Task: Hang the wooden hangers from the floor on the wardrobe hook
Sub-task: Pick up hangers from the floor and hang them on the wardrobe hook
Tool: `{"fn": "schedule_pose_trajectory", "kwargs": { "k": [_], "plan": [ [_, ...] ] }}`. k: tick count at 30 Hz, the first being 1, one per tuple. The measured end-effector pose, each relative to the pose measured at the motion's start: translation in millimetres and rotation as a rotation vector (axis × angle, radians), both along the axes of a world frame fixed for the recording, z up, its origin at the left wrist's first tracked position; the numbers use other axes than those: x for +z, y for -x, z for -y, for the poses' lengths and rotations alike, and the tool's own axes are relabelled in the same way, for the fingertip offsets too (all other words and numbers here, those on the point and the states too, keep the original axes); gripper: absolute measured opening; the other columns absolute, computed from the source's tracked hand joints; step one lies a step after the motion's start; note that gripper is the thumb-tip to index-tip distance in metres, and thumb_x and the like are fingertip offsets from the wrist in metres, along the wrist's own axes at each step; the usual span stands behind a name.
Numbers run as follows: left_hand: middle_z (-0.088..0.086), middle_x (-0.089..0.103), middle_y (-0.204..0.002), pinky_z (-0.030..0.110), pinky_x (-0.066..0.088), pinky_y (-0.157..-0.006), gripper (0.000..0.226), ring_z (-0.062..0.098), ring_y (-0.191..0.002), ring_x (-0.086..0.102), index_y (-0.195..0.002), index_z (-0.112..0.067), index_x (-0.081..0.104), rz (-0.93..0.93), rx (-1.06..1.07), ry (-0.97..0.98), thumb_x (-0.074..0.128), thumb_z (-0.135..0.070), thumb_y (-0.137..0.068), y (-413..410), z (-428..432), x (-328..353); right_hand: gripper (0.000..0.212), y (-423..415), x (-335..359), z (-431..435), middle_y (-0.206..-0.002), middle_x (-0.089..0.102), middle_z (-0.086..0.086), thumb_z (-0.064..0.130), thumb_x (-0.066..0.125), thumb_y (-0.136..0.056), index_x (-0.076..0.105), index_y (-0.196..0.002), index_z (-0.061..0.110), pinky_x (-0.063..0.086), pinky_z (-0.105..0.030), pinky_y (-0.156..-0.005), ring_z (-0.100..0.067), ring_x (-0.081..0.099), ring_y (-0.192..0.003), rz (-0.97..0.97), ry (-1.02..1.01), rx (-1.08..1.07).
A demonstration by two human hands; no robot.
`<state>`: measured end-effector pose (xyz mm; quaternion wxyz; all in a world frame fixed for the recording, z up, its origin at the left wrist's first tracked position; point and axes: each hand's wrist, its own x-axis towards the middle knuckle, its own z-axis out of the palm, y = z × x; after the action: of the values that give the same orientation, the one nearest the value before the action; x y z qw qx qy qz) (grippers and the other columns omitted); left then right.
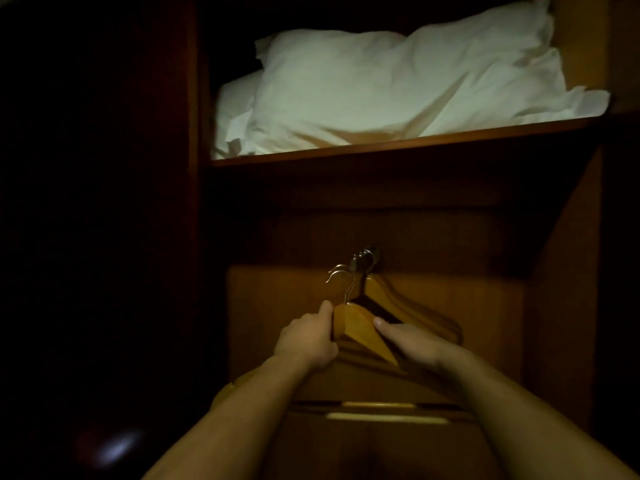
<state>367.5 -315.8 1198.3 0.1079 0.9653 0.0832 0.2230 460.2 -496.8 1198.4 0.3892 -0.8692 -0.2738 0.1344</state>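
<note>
One dark wooden wardrobe [554,306] fills the view, with white pillows [381,88] on the shelf [398,142] above its hook [365,258]. From the hook hang wooden hangers [408,306]. Just below it, the left hand [306,341] and right hand [412,342] clamp curled fingers on another hanger [360,323].

Left hand [308,336] and right hand [410,341] grip wooden hangers [360,325] just below the wardrobe hook [363,259].

White pillow [398,84] lies crumpled on the wooden shelf [398,142], overhanging its front edge at right. More white fabric [232,109] bunched behind it at left. Brown wood back panel [467,306] below the shelf. Left side dark, faint glossy reflection [117,445] low down.
</note>
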Motion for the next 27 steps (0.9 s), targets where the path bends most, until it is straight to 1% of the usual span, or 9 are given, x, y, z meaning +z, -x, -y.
{"fn": "schedule_pose_trajectory", "kwargs": {
  "k": [4, 7, 9, 11, 15, 17, 19, 23, 27],
  "plan": [
    [0.005, 0.062, -0.105, 0.047, 0.056, -0.085, 0.038, 0.030, -0.098, 0.064, -0.120, -0.022, 0.039, 0.017, -0.040, 0.006, 0.060, -0.023, -0.089, -48.1, 22.7, 9.0, 0.059, -48.1, 11.7, 24.2, -0.126, 0.065, -0.002, 0.063, 0.028, -0.099, 0.063, -0.130, 0.027, 0.041, -0.045, -0.109, -0.025, 0.060, -0.118, 0.085, 0.036, -0.078],
    [-0.002, 0.055, -0.096, 0.038, 0.052, -0.078, 0.038, 0.023, -0.092, 0.061, -0.123, -0.023, 0.038, 0.042, -0.065, 0.020, 0.060, -0.022, -0.091, -80.6, 32.4, 12.3, 0.056, -76.5, 15.3, 36.8, -0.114, 0.068, -0.002, 0.060, 0.026, -0.100, 0.067, -0.117, 0.027, 0.045, -0.045, -0.104, -0.023, 0.063, -0.108, 0.105, 0.026, -0.066],
    [-0.002, 0.055, -0.098, 0.033, 0.046, -0.073, 0.046, 0.017, -0.086, 0.054, -0.131, -0.025, 0.036, 0.047, -0.081, 0.022, 0.060, -0.021, -0.092, -97.6, 37.9, 11.8, 0.048, -92.3, 17.5, 44.3, -0.104, 0.066, 0.002, 0.056, 0.025, -0.102, 0.066, -0.100, 0.032, 0.046, -0.038, -0.096, -0.018, 0.062, -0.102, 0.156, 0.028, -0.090],
    [0.000, 0.059, -0.105, 0.032, 0.046, -0.072, 0.053, 0.016, -0.087, 0.055, -0.136, -0.027, 0.032, 0.044, -0.090, 0.024, 0.061, -0.021, -0.092, -111.8, 42.1, 9.5, 0.045, -108.0, 16.9, 49.7, -0.100, 0.062, 0.004, 0.054, 0.023, -0.103, 0.062, -0.093, 0.032, 0.044, -0.033, -0.090, -0.015, 0.059, -0.097, 0.193, 0.036, -0.129],
    [-0.002, 0.055, -0.103, 0.040, 0.053, -0.087, 0.058, 0.021, -0.099, 0.060, -0.139, -0.028, 0.030, 0.023, -0.082, 0.044, 0.061, -0.019, -0.091, -133.1, 45.5, 4.0, 0.051, -137.0, 10.7, 50.5, -0.095, 0.064, 0.000, 0.053, 0.023, -0.104, 0.063, -0.087, 0.026, 0.048, -0.034, -0.088, -0.016, 0.061, -0.090, 0.238, 0.051, -0.184],
    [-0.004, 0.052, -0.101, 0.040, 0.052, -0.089, 0.059, 0.020, -0.099, 0.058, -0.140, -0.029, 0.029, 0.017, -0.071, 0.056, 0.060, -0.018, -0.091, -141.8, 43.4, 3.7, 0.050, -148.8, 10.7, 45.5, -0.098, 0.066, -0.001, 0.055, 0.024, -0.103, 0.063, -0.088, 0.029, 0.049, -0.040, -0.096, -0.018, 0.062, -0.093, 0.263, 0.055, -0.206],
    [-0.004, 0.053, -0.102, 0.036, 0.052, -0.085, 0.062, 0.017, -0.095, 0.058, -0.142, -0.031, 0.027, 0.020, -0.069, 0.073, 0.060, -0.018, -0.091, -150.9, 38.0, 5.9, 0.052, -157.7, 14.5, 39.8, -0.101, 0.067, -0.002, 0.058, 0.025, -0.101, 0.065, -0.092, 0.027, 0.049, -0.043, -0.097, -0.018, 0.063, -0.095, 0.271, 0.051, -0.211],
    [-0.004, 0.059, -0.104, 0.038, 0.054, -0.083, 0.065, 0.018, -0.094, 0.061, -0.143, -0.032, 0.024, 0.011, -0.072, 0.085, 0.061, -0.022, -0.091, -163.6, 28.1, 11.8, 0.057, -172.8, 23.3, 29.8, -0.101, 0.067, -0.003, 0.059, 0.026, -0.101, 0.068, -0.105, 0.020, 0.050, -0.040, -0.093, -0.018, 0.064, -0.094, 0.289, 0.039, -0.223],
    [0.000, 0.059, -0.110, 0.042, 0.054, -0.086, 0.070, 0.022, -0.099, 0.061, -0.147, -0.031, 0.020, 0.012, -0.047, 0.071, 0.059, -0.022, -0.089, -175.6, 17.0, 15.4, 0.057, -185.1, 28.4, 16.2, -0.097, 0.067, -0.002, 0.061, 0.026, -0.100, 0.067, -0.106, 0.021, 0.051, -0.037, -0.089, -0.017, 0.064, -0.090, 0.333, 0.062, -0.238]
  ]
}}
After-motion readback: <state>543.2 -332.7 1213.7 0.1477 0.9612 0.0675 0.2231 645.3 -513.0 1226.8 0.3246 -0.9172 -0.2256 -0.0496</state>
